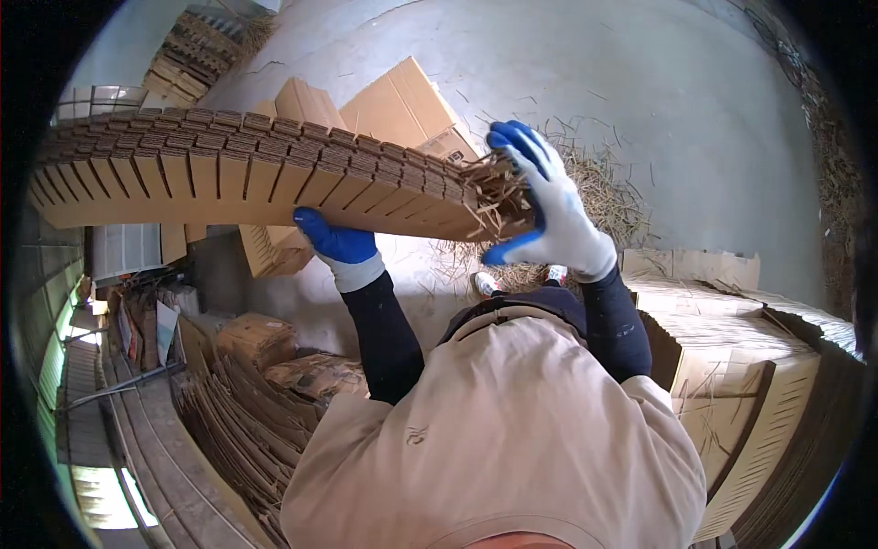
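Observation:
A long stack of slotted brown cardboard strips (256, 183) stretches from the far left to the middle, its comb-like slots showing along the upper edge. My left hand (338, 242), in a blue and white work glove, is closed on the lower edge of the stack near its middle. At the stack's right end, loose cardboard scraps (497, 194) stick out in a tangle. My right hand (553, 206), gloved the same way, cups around that end with thumb and fingers spread wide apart. The scraps lie against its palm side; part of the contact is hidden.
A heap of cardboard scraps (604, 197) lies on the grey floor beyond my right hand. Cardboard boxes (402, 102) stand behind the stack. At right are piled slotted cardboard sheets (722, 339); at lower left, leaning cardboard sheets (242, 430). Pallets (197, 50) sit far left.

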`<state>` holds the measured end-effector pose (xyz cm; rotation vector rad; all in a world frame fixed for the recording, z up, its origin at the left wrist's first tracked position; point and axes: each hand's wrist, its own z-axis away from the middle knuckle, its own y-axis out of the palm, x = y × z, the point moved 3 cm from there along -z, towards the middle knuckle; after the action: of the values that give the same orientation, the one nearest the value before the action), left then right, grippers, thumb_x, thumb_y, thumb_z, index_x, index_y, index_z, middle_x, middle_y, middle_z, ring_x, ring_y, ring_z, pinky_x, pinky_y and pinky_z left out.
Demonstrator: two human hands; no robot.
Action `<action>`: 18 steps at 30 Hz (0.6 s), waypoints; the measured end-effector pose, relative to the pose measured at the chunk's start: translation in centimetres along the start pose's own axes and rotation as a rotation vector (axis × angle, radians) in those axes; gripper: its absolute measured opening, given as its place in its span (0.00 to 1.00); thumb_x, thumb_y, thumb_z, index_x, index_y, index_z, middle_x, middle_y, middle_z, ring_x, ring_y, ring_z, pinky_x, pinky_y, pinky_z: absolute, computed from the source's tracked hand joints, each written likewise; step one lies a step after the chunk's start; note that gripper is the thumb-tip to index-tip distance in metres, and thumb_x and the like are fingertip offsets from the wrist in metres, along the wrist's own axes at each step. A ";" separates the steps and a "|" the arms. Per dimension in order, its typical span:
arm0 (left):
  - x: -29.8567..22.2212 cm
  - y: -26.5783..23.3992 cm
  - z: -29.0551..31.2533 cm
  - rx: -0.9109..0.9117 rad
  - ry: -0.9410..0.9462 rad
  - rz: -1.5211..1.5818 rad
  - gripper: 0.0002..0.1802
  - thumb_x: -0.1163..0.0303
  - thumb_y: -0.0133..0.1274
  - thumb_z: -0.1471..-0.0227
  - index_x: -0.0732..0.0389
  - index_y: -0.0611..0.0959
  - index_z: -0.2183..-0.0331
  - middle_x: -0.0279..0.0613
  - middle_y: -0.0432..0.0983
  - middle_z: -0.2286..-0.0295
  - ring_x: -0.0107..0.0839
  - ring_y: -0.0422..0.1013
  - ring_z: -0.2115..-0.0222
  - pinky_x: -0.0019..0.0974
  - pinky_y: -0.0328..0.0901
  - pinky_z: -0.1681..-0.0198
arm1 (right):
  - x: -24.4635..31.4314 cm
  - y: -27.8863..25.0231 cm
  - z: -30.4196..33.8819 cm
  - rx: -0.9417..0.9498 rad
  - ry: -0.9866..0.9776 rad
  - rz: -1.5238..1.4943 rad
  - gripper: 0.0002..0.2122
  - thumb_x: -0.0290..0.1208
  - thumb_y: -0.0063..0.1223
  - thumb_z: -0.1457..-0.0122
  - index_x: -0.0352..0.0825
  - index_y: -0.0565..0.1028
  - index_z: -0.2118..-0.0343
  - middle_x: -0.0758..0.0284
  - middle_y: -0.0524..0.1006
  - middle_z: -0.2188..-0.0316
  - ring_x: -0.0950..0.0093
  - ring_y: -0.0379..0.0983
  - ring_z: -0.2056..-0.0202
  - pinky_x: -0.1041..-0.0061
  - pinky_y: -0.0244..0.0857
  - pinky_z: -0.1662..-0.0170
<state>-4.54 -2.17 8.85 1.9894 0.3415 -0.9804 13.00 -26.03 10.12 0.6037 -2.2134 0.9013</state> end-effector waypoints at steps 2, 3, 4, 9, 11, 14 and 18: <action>0.4 0.0 0.1 -0.031 -0.008 0.010 0.42 0.43 0.58 0.49 0.54 0.66 0.40 0.40 0.66 0.43 0.42 0.65 0.44 0.52 0.62 0.41 | 0.3 0.9 -0.9 0.035 -0.006 0.068 0.50 0.55 0.72 0.65 0.32 0.64 0.39 0.54 0.59 0.36 0.50 0.48 0.34 0.51 0.43 0.33; 0.5 0.0 0.2 -0.048 -0.010 0.013 0.41 0.43 0.58 0.49 0.54 0.66 0.40 0.41 0.66 0.43 0.42 0.66 0.45 0.52 0.63 0.41 | 0.4 1.4 -1.2 0.054 -0.010 0.100 0.50 0.55 0.72 0.65 0.33 0.64 0.39 0.54 0.59 0.36 0.51 0.48 0.34 0.51 0.43 0.33; 0.7 -0.1 0.1 -0.064 -0.012 -0.001 0.40 0.43 0.57 0.48 0.54 0.67 0.40 0.41 0.66 0.43 0.43 0.65 0.44 0.53 0.61 0.40 | 0.5 1.6 -1.2 -0.023 -0.043 0.060 0.40 0.46 0.72 0.59 0.33 0.69 0.43 0.53 0.64 0.39 0.52 0.55 0.36 0.54 0.51 0.36; 0.1 0.9 0.4 -0.045 0.022 -0.057 0.38 0.44 0.55 0.45 0.54 0.67 0.40 0.42 0.65 0.42 0.43 0.63 0.43 0.53 0.57 0.38 | 0.6 2.8 -0.7 -0.231 -0.030 -0.283 0.16 0.22 0.63 0.51 0.29 0.78 0.57 0.55 0.78 0.54 0.59 0.77 0.54 0.68 0.69 0.50; 0.1 0.8 0.8 -0.064 0.027 -0.075 0.39 0.43 0.55 0.46 0.54 0.66 0.40 0.42 0.65 0.42 0.43 0.63 0.43 0.53 0.57 0.38 | 0.3 2.9 -0.4 -0.227 -0.011 -0.326 0.14 0.20 0.61 0.50 0.29 0.79 0.58 0.56 0.80 0.58 0.61 0.79 0.59 0.71 0.72 0.54; -0.1 1.6 1.3 -0.097 0.025 -0.097 0.41 0.43 0.56 0.47 0.54 0.66 0.40 0.41 0.65 0.42 0.43 0.63 0.43 0.52 0.57 0.38 | 1.0 3.0 -1.1 -0.304 -0.026 -0.202 0.09 0.17 0.56 0.48 0.28 0.79 0.63 0.57 0.81 0.65 0.65 0.81 0.66 0.74 0.73 0.61; -0.1 0.8 1.5 -0.117 0.055 -0.114 0.42 0.42 0.57 0.49 0.53 0.66 0.40 0.41 0.64 0.42 0.43 0.63 0.43 0.52 0.58 0.39 | 0.8 3.4 -0.5 -0.303 0.150 -0.251 0.06 0.17 0.53 0.45 0.27 0.78 0.65 0.58 0.82 0.68 0.71 0.81 0.67 0.76 0.73 0.62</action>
<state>-4.92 -3.85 8.89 1.9099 0.5357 -0.9551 10.56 -23.52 9.47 0.6276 -2.0305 0.4559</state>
